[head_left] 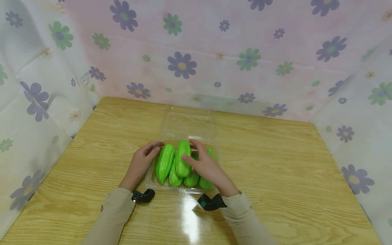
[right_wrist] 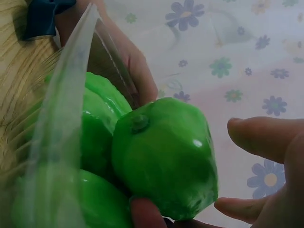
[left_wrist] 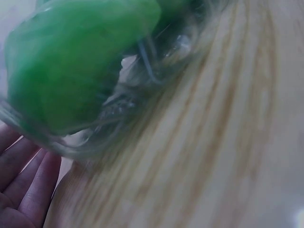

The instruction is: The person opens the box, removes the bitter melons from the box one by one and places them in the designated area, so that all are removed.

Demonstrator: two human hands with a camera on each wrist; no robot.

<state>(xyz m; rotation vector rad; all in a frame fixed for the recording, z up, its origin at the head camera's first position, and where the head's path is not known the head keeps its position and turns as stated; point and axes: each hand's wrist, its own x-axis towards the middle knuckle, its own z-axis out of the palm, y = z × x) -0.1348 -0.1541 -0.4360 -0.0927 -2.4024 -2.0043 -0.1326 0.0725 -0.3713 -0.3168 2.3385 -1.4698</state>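
A clear plastic clamshell box (head_left: 182,191) holds several long, glossy green, ridged fruits. One green fruit (head_left: 183,158) lies on top of the others; its blunt end with a dark spot faces the right wrist view. My right hand (head_left: 206,165) reaches around this top fruit. In the right wrist view, its thumb (right_wrist: 259,138) stands apart from the fruit, while other fingers (right_wrist: 146,213) are close against its lower side. My left hand (head_left: 141,163) is at the box's left side, beside another green fruit (head_left: 165,164). The left wrist view shows its fingers (left_wrist: 40,185) extended outside the box wall.
The box's clear lid (head_left: 188,124) is folded back on the wooden table (head_left: 269,163). A flowered cloth (head_left: 211,51) hangs along the back and both sides. Each wrist wears a black device (head_left: 211,202), near the box's front edge.
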